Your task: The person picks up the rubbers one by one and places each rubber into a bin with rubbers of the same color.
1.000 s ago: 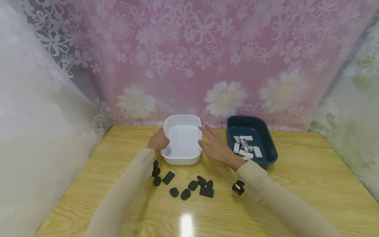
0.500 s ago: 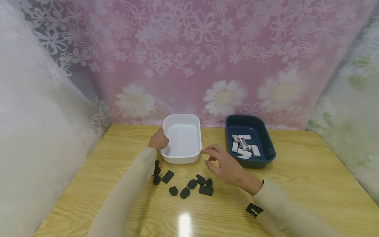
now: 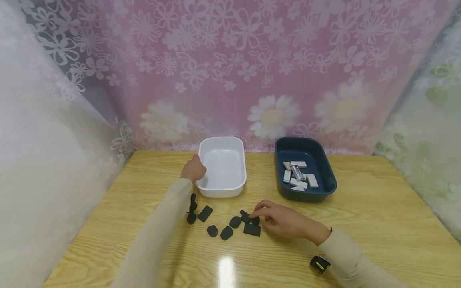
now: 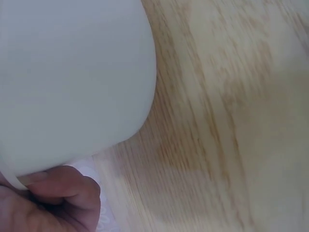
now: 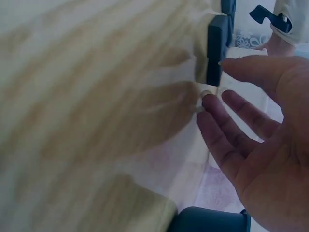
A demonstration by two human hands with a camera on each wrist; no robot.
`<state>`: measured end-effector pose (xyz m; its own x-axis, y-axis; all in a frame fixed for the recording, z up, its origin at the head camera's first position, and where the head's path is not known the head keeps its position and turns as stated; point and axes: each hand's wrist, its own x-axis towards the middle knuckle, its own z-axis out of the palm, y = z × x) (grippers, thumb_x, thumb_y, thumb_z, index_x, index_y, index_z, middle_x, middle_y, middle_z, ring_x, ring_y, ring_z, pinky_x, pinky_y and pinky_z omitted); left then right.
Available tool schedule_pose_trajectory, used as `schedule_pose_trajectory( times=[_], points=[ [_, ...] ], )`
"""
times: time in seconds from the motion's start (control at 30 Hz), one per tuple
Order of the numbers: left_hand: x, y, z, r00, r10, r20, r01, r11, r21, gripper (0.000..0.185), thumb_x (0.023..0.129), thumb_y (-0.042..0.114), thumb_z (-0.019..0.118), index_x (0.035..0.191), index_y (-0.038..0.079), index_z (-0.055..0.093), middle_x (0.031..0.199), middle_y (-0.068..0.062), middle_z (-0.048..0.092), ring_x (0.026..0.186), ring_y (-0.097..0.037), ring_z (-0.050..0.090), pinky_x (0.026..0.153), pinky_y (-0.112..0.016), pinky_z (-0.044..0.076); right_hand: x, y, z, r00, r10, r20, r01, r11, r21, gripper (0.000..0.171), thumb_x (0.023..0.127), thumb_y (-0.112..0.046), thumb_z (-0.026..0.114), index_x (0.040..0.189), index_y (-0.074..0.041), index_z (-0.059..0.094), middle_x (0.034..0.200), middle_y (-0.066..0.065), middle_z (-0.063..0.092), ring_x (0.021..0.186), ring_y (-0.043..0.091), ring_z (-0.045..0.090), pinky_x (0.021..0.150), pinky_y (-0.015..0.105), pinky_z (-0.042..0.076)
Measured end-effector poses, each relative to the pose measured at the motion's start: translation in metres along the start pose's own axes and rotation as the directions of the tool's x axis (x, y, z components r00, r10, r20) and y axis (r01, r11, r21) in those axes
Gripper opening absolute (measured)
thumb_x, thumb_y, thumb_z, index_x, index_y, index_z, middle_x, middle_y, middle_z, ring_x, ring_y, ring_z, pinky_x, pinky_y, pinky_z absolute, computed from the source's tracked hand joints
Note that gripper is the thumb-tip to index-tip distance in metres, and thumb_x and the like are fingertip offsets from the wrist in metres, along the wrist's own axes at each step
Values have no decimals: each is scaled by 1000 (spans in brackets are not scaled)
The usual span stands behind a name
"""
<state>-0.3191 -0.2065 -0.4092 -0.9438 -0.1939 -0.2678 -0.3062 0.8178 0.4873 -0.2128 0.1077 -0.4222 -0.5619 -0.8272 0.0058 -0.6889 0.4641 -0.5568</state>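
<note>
Left hand: the left hand [image 3: 193, 169] grips the near-left rim of the white tub [image 3: 222, 188] — in the left wrist view its fingers [image 4: 58, 186] curl round the edge.
Right hand: the right hand [image 3: 284, 221] rests low over the table, fingers loosely bent and a little apart, fingertips at the right end of the black pieces; it holds nothing that can be made out.
Black pieces: about nine lie on the wooden table [image 3: 378, 208] in front of the white tub — three stacked close by the left sleeve, a flat rectangle [image 3: 205, 213] just beside them, two rounded ones nearer the camera, and a group of four by the right fingertips, among them a black rectangle [image 3: 251, 229]. The count is uncertain where they overlap.
White tub: one, nothing inside it.
Blue tub: one blue tub [image 3: 325, 176] stands to the right of the white one, apart from it.
White pieces: about seven pale blocks [image 3: 297, 175] lie heaped in the blue tub.
</note>
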Motion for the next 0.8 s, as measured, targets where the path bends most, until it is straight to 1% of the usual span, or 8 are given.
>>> schedule_pose_trajectory(
  times=[0.1,0.17,0.27,0.4,0.53,0.7,0.8],
  points=[
    [0,0,-3,1000,-2,-8,2,1000,11,54,95,15,49,141,-5,29,115,-25,56,98,-36,60,77,-44,51,4,2,2,999,-41,-5,41,999,-16,31,92,-2,56,118,-16,67,118,-3,53,99,12,53,84,30,47],
    [1,0,-4,1000,5,-11,-5,1000,28,55,95,16,49,141,-6,27,114,-25,57,97,-36,60,77,-44,51,7,3,2,999,-51,-8,50,998,-24,29,92,-1,57,114,-16,69,115,-4,54,100,11,53,84,30,47],
    [1,2,-5,1000,13,-16,-12,998,67,58,96,17,49,143,-7,24,110,-25,59,93,-35,62,75,-43,51,10,6,1,999,-42,0,42,999,-21,27,92,-1,57,112,-16,69,112,-6,54,97,11,53,83,29,46],
    [2,4,-1,999,15,-28,-12,994,104,61,96,17,50,144,-8,22,108,-24,60,92,-35,62,73,-42,52,15,9,0,999,-22,27,22,1000,5,22,91,-4,63,109,-16,68,107,-6,53,88,10,52,78,26,46],
    [2,3,5,999,21,-37,-18,995,100,60,96,17,50,144,-8,23,109,-24,60,93,-35,62,73,-43,52,17,12,0,998,-26,51,25,999,26,19,87,-6,69,105,-14,67,103,-6,52,81,8,51,73,23,46],
    [-4,5,4,999,7,-32,-4,996,89,58,96,16,50,143,-7,25,107,-23,60,90,-33,63,72,-42,52,19,11,1,996,-63,67,61,998,26,18,86,-5,69,102,-13,66,102,-5,53,81,8,52,73,23,46],
    [-3,4,2,999,2,-41,2,996,94,56,96,16,50,142,-7,26,106,-22,60,90,-33,62,72,-41,52,22,11,-1,994,-84,72,83,996,26,18,87,-4,68,103,-12,65,100,-6,54,81,8,52,73,24,46]
  ],
)
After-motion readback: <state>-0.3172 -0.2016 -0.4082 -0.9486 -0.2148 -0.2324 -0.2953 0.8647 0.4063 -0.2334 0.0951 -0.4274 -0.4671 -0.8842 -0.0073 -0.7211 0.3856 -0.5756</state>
